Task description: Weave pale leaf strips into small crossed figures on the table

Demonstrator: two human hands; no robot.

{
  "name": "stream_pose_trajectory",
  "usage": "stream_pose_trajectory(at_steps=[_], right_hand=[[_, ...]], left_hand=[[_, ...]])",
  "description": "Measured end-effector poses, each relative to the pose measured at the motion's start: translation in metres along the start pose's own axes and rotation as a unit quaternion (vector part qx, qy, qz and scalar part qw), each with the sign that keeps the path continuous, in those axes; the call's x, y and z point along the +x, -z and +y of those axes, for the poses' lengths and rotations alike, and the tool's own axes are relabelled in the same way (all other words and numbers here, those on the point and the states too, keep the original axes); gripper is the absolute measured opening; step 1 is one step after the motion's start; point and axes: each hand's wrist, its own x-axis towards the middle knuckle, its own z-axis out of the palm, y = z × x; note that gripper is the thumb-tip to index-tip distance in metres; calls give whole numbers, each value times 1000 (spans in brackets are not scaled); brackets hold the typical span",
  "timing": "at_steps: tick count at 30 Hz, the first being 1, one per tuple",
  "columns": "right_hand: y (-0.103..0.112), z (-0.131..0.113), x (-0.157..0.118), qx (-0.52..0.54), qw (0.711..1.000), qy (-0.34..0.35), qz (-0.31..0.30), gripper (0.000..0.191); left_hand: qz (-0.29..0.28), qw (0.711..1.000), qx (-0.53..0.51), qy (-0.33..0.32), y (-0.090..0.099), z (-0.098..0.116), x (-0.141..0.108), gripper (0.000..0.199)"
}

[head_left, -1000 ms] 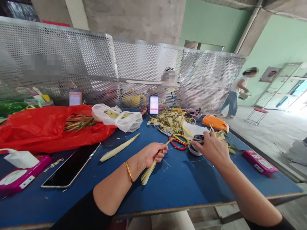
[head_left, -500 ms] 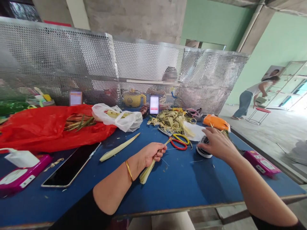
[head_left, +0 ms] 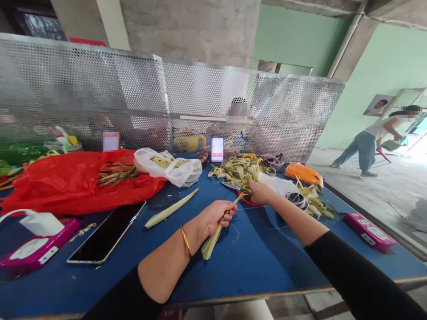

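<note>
- Centre of the frame, and the left hand (head_left: 220, 218) was curled tight, fingers wrapped right round a bundle of pale husk strips (head_left: 211, 245); the splayed ends fanned out below the fist, and thin tips poked out above it.
- A gold bangle (head_left: 186, 241) circled that wrist, below centre.
- Just right of centre, there was the right hand (head_left: 262, 193), stretched over the scissors (head_left: 251, 204), whose red handle showed beneath it; the fingers were bent, but whether they had closed on anything, I could not tell.
- Right behind those fingers sat a heap of dry husk (head_left: 235, 171), loose and tangled.
- Over to the right of the frame, a spool of wire (head_left: 296, 201) lay near the right forearm, more pale husks (head_left: 313, 200) beside it, and an orange packet (head_left: 303, 173) farther back.
- Left of centre, one long husk (head_left: 171, 209) lay alone on the blue table (head_left: 267, 271), with a dark-screened phone (head_left: 108, 235) slanting beside it.
- Behind those, a red plastic bag (head_left: 66, 191) spread across the left of the frame, a white plastic bag (head_left: 190, 173) touching its right end.
- Across the back ran a perforated metal screen (head_left: 207, 89), and at far right a person (head_left: 376, 133) was bent forward, mid-stride, a pale container (head_left: 393, 143) in hand.
</note>
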Motion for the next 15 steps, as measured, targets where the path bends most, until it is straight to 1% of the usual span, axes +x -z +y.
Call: stream_pose_trajectory(at_steps=[2,6,8,11,13,14,15], right_hand=[[6,5,-1,-8,1000,4,12,62],[29,19,-9,-15,999,-2,39,63],[43,27,-16,-9,999,-14,37,66],[62,38,-33,14,999,-28,16,64],[67,42,-49,61,997,-47,-3,62],[67,43,-59,132,989,-66,-12,63],[64,43,-71,218,972,-86,-13,65]], left_hand=[[0,1000,-5,-2,1,-1,1,16],[3,1000,-15,-3,3,-1,2,15],[5,1000,-18,-1,3,0,2,16],[5,1000,-21,-1,3,1,2,17],[6,1000,-22,-4,3,1,1,18],[8,1000,-22,-7,3,1,1,18],[10,1000,-23,-9,4,1,1,18]])
